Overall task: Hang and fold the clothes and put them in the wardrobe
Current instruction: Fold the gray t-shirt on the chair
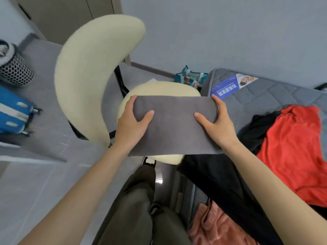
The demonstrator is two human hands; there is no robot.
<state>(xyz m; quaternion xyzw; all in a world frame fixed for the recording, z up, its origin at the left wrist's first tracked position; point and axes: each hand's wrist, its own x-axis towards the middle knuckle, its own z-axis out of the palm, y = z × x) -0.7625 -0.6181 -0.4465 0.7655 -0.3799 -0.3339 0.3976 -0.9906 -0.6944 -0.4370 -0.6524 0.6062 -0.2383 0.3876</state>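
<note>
Forearms (92, 183) out, grey cloth (173, 126) spans between left hand (131, 121) and right hand (218, 123), each grip pinching an end.

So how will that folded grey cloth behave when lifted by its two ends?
Probably floppy and light: the grey cloth is thin fabric, so its middle may sag between the left hand and right hand. Matte and pinched under both thumbs, it seems unlikely to slip.

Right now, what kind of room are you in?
Probably a bedroom: a grey quilted mattress with a red garment and black clothes heaped on it, a cream chair beside it, and what look like wardrobe doors behind.
</note>
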